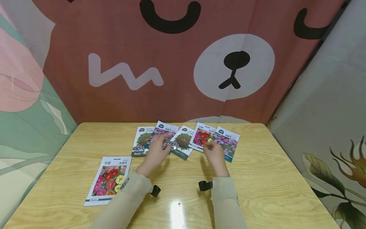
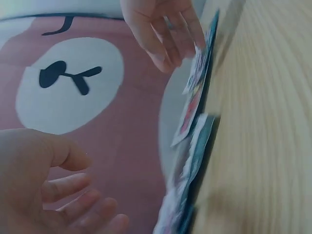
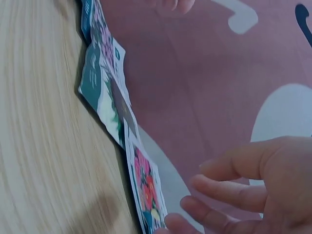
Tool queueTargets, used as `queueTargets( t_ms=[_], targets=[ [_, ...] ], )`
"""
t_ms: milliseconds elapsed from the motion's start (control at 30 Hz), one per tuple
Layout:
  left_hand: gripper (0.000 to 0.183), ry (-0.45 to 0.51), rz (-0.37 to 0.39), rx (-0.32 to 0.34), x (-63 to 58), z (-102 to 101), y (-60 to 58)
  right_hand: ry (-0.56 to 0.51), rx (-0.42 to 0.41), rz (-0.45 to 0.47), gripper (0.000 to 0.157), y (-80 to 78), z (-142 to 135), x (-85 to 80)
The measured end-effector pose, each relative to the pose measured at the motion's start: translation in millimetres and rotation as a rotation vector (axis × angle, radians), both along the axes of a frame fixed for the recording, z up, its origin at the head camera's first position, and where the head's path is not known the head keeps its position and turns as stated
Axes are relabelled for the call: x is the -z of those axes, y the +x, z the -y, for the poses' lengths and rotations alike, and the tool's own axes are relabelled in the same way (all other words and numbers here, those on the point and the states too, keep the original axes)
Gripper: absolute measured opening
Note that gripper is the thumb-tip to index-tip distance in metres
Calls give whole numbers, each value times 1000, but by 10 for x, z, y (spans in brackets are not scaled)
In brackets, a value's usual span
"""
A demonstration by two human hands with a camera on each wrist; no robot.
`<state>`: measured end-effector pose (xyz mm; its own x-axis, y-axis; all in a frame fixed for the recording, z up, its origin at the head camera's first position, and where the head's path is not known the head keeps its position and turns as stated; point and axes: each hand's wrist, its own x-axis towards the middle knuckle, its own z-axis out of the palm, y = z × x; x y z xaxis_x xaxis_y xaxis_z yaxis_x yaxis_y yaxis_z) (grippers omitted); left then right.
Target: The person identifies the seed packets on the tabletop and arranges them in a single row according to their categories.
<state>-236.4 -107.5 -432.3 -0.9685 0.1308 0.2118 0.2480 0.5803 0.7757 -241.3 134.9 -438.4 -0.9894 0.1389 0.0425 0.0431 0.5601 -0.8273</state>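
Observation:
Several flower seed packets lie in an overlapping row along the back of the table. My left hand hovers over the left part of that row, fingers apart and loosely bent, holding nothing. Near it are a purple-flower packet, a sunflower packet at the left end and another sunflower packet. My right hand is above the right part, fingers relaxed and nothing between them. Below its fingertips are a packet with red and pink flowers and a second purple-flower packet, both partly covered in the head view.
A separate seed packet with red, pink and yellow flowers lies at the front left of the wooden table. A hanging cloth with a bear print stands right behind the table's back edge. Patterned cloths hang at both sides.

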Motion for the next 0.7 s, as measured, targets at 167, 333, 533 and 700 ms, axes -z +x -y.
queueTargets(
  t_ms=[167, 333, 533, 700],
  targets=[
    [41, 103, 71, 30, 112, -212, -134, 3, 47, 47, 31, -6, -112, 27],
    [42, 170, 143, 87, 215, -437, -179, 34, 71, 65, 32, -4, -176, 25],
    [47, 207, 230, 90, 296, -674, -215, 36, 74, 68, 31, -3, -188, 62],
    [47, 215, 222, 62, 274, -802, -259, 47, 87, 37, 25, -27, -189, 120]
  ],
)
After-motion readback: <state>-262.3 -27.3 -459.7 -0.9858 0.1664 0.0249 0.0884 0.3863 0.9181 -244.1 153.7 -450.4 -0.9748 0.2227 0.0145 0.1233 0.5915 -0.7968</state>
